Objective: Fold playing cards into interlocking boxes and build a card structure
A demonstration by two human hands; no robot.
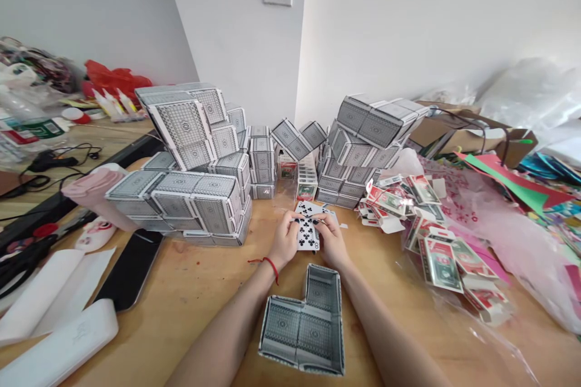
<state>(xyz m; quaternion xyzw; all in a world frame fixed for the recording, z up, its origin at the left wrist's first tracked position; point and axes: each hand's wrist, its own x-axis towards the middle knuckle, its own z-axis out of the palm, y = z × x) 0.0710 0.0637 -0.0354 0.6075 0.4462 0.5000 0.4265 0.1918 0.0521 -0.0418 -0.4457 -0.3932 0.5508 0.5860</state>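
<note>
In the middle of the table my left hand [287, 233] and my right hand [327, 233] pinch a playing card [308, 237] between them, its club face up. More cards [327, 210] lie just behind it, partly covered by my fingers. Between my forearms sits an L-shaped open tray made of playing cards [313, 329], patterned backs showing inside. Stacked card blocks [195, 193] rise beyond my left hand. Another stack of card blocks [358, 151] stands behind my right hand.
Opened card boxes [438, 260] are heaped on the right beside crumpled plastic. A row of card boxes [307, 181] stands at the back. To the left lie a black phone [129, 269], a white case [68, 344] and scissors [27, 257].
</note>
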